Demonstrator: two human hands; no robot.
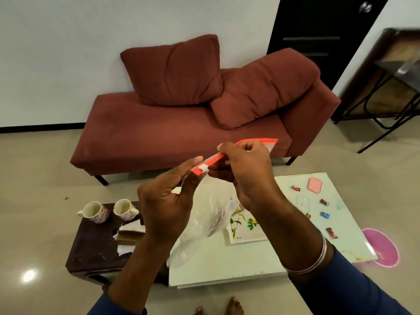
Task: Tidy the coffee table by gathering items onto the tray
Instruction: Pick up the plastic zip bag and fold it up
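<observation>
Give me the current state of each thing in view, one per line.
Zip bag: held up above the table, both hands at its orange seal strip.
Left hand: pinching the strip's end.
Right hand: gripping the strip.
Tray: flat on the white table.
Two mugs: upright on the dark table.
Candies: scattered on the white table.

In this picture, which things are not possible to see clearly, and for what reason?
- Head view: tray, its near-left part hidden by the clear plastic bag and the right hand.
- Head view: bag contents, blurred behind crinkled plastic; cannot tell.
- Head view: candy wrappers on the white table, too small to read.
- Head view: papers beside the two cups, partly behind the left hand.
</observation>
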